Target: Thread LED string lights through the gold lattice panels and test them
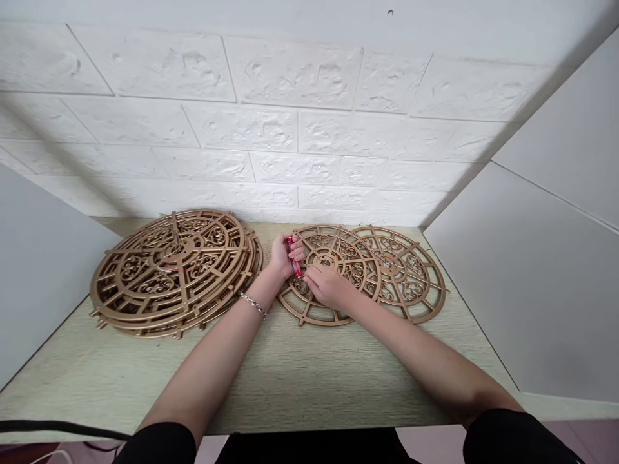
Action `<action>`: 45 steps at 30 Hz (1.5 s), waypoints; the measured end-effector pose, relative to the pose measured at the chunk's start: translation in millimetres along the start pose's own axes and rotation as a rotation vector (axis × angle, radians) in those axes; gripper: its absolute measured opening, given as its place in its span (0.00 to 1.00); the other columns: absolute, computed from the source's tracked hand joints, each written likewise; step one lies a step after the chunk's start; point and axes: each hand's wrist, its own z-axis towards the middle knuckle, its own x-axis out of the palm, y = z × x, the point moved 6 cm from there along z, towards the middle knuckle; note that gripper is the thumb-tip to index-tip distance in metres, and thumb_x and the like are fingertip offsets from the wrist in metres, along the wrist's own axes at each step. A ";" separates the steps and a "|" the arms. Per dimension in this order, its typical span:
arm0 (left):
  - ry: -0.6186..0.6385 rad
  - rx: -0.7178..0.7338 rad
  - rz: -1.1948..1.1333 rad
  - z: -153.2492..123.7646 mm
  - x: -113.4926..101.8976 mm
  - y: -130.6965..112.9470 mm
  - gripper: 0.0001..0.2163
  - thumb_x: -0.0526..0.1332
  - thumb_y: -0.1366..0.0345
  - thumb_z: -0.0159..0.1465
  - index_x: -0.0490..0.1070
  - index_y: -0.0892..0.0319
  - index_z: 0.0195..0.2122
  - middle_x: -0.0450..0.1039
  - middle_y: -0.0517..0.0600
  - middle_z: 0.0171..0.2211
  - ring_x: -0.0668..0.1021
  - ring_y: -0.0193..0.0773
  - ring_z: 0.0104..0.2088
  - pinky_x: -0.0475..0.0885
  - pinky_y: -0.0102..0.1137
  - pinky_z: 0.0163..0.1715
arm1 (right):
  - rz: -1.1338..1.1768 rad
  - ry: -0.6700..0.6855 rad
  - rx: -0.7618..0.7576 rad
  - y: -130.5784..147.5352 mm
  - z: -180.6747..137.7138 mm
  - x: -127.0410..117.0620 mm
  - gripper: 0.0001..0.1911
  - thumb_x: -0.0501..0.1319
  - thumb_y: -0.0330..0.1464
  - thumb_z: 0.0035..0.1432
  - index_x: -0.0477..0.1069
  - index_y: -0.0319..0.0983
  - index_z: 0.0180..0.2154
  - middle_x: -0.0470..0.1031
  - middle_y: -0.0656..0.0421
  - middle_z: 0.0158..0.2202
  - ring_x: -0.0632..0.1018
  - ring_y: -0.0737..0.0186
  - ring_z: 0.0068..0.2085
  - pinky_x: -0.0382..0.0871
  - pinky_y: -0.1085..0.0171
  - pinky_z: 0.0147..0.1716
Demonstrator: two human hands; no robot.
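Observation:
My left hand (284,255) is wrapped around a slim red stick-like object (294,256) whose exact kind I cannot make out. Close to its lower end, my right hand (325,283) has its fingers pinched together; whatever lies between them is too small to name. Both hands are above a round gold openwork disc (333,316) with scroll patterns and spokes. Partly under that one, a second gold disc (428,309) lies to the right, with thin wires (394,263) across its middle.
At the left stands a stack of several similar gold discs (145,316), with loose wires on top. Everything rests on a pale green table (300,380). A white brick-patterned wall (271,129) rises behind, white panels (522,277) flank it, and a black cable (62,426) crosses the front left.

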 end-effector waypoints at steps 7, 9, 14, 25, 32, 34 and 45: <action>-0.010 -0.006 -0.005 -0.1 0.4 -0.1 0.08 0.48 0.71 0.56 0.55 0.60 0.19 0.46 0.40 0.12 0.52 0.24 0.07 0.48 0.20 0.06 | -0.034 0.008 -0.019 -0.1 0.3 3.5 0.15 0.46 0.32 0.64 0.65 0.35 0.29 0.64 0.55 0.29 0.65 0.64 0.30 0.62 0.65 0.32; -0.016 -0.011 0.000 -0.5 0.5 0.0 0.08 0.48 0.72 0.56 0.55 0.60 0.19 0.46 0.40 0.12 0.52 0.24 0.07 0.49 0.20 0.06 | -0.041 0.012 -0.020 -0.7 0.1 4.2 0.15 0.46 0.32 0.63 0.65 0.35 0.29 0.64 0.55 0.29 0.65 0.64 0.30 0.61 0.65 0.32; -0.025 -0.006 0.005 -0.9 0.5 1.0 0.08 0.48 0.72 0.56 0.55 0.60 0.19 0.47 0.40 0.12 0.52 0.24 0.07 0.49 0.20 0.06 | -0.089 0.005 -0.058 0.2 -1.0 5.2 0.15 0.47 0.33 0.63 0.68 0.34 0.30 0.65 0.55 0.29 0.66 0.64 0.29 0.61 0.65 0.31; -0.024 0.044 0.000 -0.6 0.7 3.8 0.09 0.47 0.71 0.56 0.54 0.60 0.19 0.46 0.39 0.12 0.53 0.23 0.07 0.48 0.20 0.06 | -0.191 -0.133 -0.113 0.2 -4.3 2.2 0.17 0.50 0.33 0.63 0.70 0.35 0.26 0.70 0.57 0.25 0.68 0.66 0.28 0.56 0.65 0.34; -0.015 0.058 -0.005 -2.4 0.1 7.4 0.10 0.47 0.70 0.57 0.54 0.60 0.18 0.47 0.39 0.12 0.53 0.23 0.07 0.47 0.19 0.06 | -0.199 -0.149 -0.129 0.2 -5.5 0.4 0.15 0.52 0.33 0.63 0.70 0.35 0.26 0.71 0.59 0.25 0.68 0.67 0.28 0.54 0.65 0.35; -0.018 0.061 -0.010 -3.0 0.3 7.4 0.10 0.46 0.70 0.57 0.54 0.60 0.18 0.46 0.39 0.12 0.52 0.23 0.07 0.47 0.19 0.06 | -0.197 -0.140 -0.119 -0.1 -5.3 0.1 0.15 0.52 0.33 0.62 0.70 0.36 0.27 0.71 0.59 0.26 0.68 0.67 0.29 0.53 0.64 0.35; -0.031 0.086 -0.014 -1.8 -0.9 6.3 0.10 0.46 0.71 0.57 0.54 0.61 0.18 0.46 0.39 0.12 0.52 0.22 0.07 0.46 0.19 0.06 | -0.198 -0.118 -0.080 -0.5 -3.4 -1.5 0.15 0.51 0.34 0.62 0.70 0.36 0.26 0.71 0.59 0.26 0.68 0.66 0.29 0.53 0.63 0.39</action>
